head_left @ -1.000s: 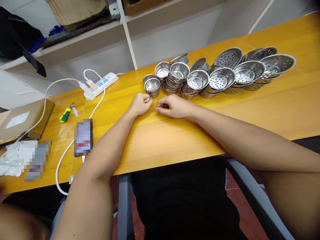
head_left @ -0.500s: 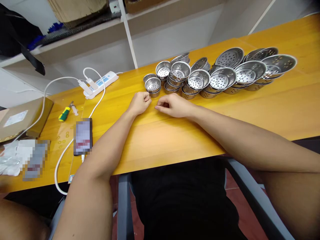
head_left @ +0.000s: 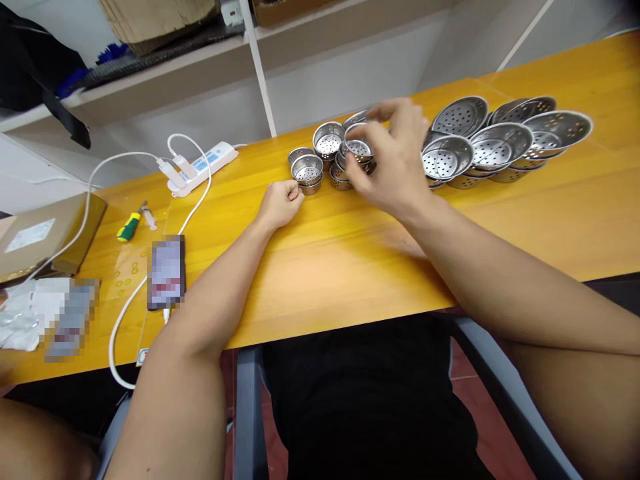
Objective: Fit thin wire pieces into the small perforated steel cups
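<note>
Perforated stainless-steel cups stand nested in stacks along the table, small ones at the left and wider ones toward the right. Curled into a loose fist, my left hand rests on the table just in front of the smallest stack; nothing shows in it. My right hand is raised over the middle stacks, thumb and fingers apart. Its thumb and forefinger are beside a stacked cup; I cannot tell whether they touch it. The hand and wrist hide the cups behind them, while the wider cups show to its right.
A white power strip with plugs and cables lies at the back left. Nearer are a phone, a green-and-yellow screwdriver, a cardboard box and plastic bags. A shelf stands behind the table.
My right hand has lifted from the table in front of the cups and moved up and right over the middle stacks, its fingers spreading. My left hand has stayed in place.
</note>
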Demonstrator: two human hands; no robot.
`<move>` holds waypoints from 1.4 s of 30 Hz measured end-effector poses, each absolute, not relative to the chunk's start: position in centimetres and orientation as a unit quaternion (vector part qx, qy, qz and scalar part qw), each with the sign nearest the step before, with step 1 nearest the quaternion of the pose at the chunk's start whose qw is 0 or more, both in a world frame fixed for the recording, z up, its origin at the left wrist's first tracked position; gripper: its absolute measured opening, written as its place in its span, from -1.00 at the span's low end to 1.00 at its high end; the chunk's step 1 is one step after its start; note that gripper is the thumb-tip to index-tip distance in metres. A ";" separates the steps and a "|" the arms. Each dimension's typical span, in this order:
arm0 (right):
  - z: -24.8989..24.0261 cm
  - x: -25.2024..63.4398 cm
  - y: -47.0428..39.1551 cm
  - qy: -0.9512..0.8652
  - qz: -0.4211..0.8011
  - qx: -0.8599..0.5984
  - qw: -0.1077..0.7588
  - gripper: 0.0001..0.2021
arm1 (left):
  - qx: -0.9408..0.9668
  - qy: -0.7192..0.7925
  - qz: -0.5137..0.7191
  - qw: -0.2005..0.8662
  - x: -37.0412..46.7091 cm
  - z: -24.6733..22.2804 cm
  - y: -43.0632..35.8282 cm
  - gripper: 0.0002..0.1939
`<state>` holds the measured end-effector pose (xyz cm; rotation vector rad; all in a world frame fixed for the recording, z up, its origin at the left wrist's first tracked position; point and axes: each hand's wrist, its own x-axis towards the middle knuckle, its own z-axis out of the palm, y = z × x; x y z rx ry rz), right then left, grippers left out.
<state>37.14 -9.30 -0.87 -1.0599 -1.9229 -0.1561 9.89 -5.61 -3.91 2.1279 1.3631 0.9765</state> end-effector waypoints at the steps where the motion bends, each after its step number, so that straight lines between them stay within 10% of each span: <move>1: -0.9 38.0 -8.9 -0.773 -0.081 -0.437 0.452 -0.58 | 0.767 0.493 0.350 0.215 9.9 -3.9 -5.7 -0.37; 20: -2.7 39.8 -6.2 -0.780 -0.033 -0.428 0.456 -0.51 | 0.766 0.463 0.404 0.191 9.8 -4.2 -5.8 -0.42; 25: -0.6 38.4 -8.5 -0.797 -0.029 -0.437 0.416 -0.49 | 0.762 0.365 0.529 0.078 9.4 -5.2 -4.6 -0.70; 30: -0.7 34.9 -10.5 -0.839 0.016 -0.380 0.388 -0.55 | 0.827 0.244 0.506 0.027 10.1 -6.8 -3.0 0.03; 42: -1.8 33.2 -11.4 -0.863 0.000 -0.370 0.343 -0.67 | 0.858 0.235 0.453 0.062 9.1 -7.7 -2.2 -0.08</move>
